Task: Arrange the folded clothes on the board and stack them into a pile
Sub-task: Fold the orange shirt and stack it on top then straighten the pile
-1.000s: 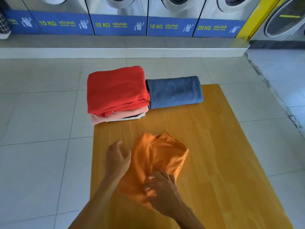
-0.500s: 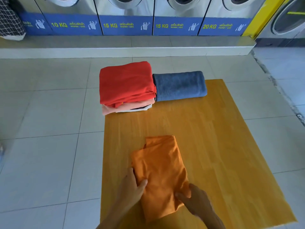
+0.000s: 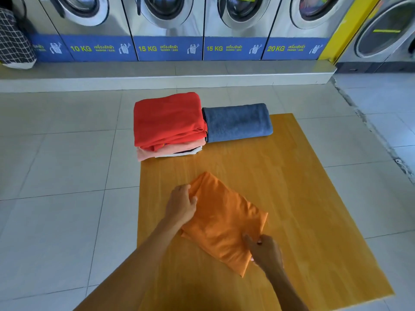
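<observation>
A folded orange garment [image 3: 224,221] lies near the middle of the wooden board [image 3: 303,209], turned at an angle. My left hand [image 3: 182,204] grips its far left edge and my right hand [image 3: 263,251] pinches its near right corner. At the board's far left corner stands a pile with a red garment [image 3: 167,120] on top and pink and white layers [image 3: 170,151] under it. A folded blue-grey towel [image 3: 237,122] lies right beside that pile.
The board rests on a grey tiled floor [image 3: 56,176]. A raised step [image 3: 168,77] runs along the back under a row of washing machines [image 3: 168,23]. A checked black bag [image 3: 13,39] sits at the far left on the step.
Both hands have shifted their hold on the orange garment, which has turned clockwise into a flatter, neater fold. The view has tilted up a little.
</observation>
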Demonstrator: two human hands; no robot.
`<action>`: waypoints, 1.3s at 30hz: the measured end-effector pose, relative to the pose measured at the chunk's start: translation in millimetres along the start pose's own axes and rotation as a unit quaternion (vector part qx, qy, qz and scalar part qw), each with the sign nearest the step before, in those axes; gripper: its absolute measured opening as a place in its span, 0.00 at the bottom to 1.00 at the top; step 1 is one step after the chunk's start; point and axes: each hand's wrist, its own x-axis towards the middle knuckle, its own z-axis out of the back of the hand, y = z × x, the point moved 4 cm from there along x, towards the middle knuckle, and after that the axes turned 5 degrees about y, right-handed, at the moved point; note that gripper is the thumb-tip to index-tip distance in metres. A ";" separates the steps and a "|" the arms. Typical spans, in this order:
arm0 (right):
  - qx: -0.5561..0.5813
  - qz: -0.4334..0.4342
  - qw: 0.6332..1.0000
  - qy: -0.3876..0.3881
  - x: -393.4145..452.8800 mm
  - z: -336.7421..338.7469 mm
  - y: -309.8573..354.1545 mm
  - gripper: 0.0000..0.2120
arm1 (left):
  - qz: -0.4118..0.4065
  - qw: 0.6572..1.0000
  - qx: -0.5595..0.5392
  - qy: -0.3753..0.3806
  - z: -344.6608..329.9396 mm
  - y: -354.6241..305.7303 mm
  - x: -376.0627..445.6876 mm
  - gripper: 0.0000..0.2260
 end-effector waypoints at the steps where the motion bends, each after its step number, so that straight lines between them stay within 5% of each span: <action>1: 0.012 0.012 1.000 0.002 1.8 -4.1 -4.0 0.26 | 0.008 1.000 0.001 0.016 -3.9 -0.9 3.5 0.23; 11: 0.141 0.030 0.989 -0.022 -9.7 -1.3 4.6 0.13 | 0.038 0.998 -0.044 0.015 -12.0 11.4 -10.4 0.16; 16: 0.182 0.048 0.982 -0.006 -6.2 -4.6 13.0 0.19 | 0.019 0.995 -0.063 -0.075 2.8 25.0 -24.5 0.10; 22: 0.178 0.045 0.982 0.036 -3.1 -17.4 25.4 0.13 | 0.003 0.971 -0.134 -0.200 11.0 31.3 -49.6 0.11; 26: 0.188 0.033 0.979 0.069 -4.1 -26.0 32.0 0.18 | 0.046 0.997 -0.025 -0.065 -11.1 36.1 -50.6 0.18; 32: 0.247 0.000 0.954 0.173 -19.1 -23.9 43.8 0.27 | 0.085 0.995 -0.045 -0.026 -11.6 47.0 -49.5 0.16; 35: 0.224 0.070 0.964 0.127 -32.6 -4.2 74.9 0.19 | 0.083 0.996 -0.036 -0.017 -4.2 44.0 -48.0 0.14; 39: -0.015 0.227 0.974 0.003 -78.4 41.5 137.6 0.13 | 0.055 0.988 -0.144 -0.015 25.9 6.9 -59.0 0.20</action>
